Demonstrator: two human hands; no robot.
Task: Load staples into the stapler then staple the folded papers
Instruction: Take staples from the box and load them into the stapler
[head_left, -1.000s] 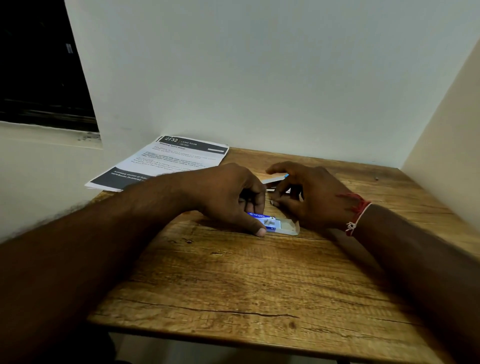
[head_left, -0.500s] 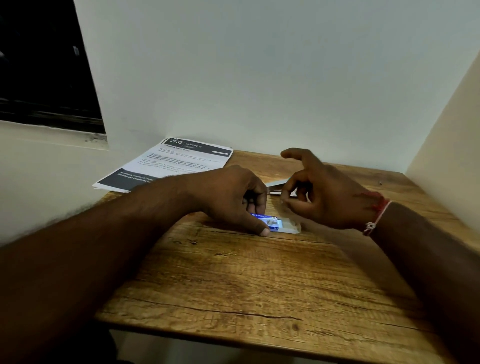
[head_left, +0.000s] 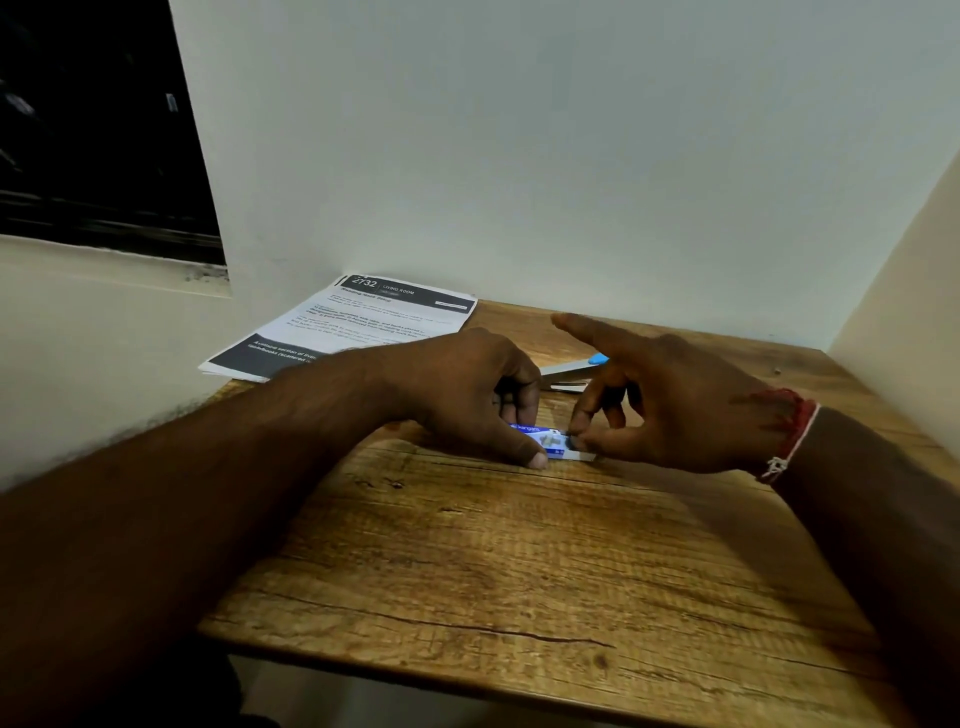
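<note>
Small wood table (head_left: 519, 561) jammed into a pale corner – dark window (head_left: 88, 119) left. Left hand (head_left: 467, 395) clamps the staple box (head_left: 550, 441) mid-table, right hand (head_left: 670, 400) pinches its open end. Stapler (head_left: 571, 370) behind them, papers (head_left: 353, 325) far-left.

The counter (head_left: 519, 561) is wood-grained, matt brown, with dark knots and fine cracks along the grain. At its far left corner lie printed papers (head_left: 343, 327), matt white with dark bands. The small staple box (head_left: 550, 441) looks like glossy blue-and-white card. Behind it the stapler (head_left: 571, 370) shows smooth grey metal and a blue plastic tip.
</note>
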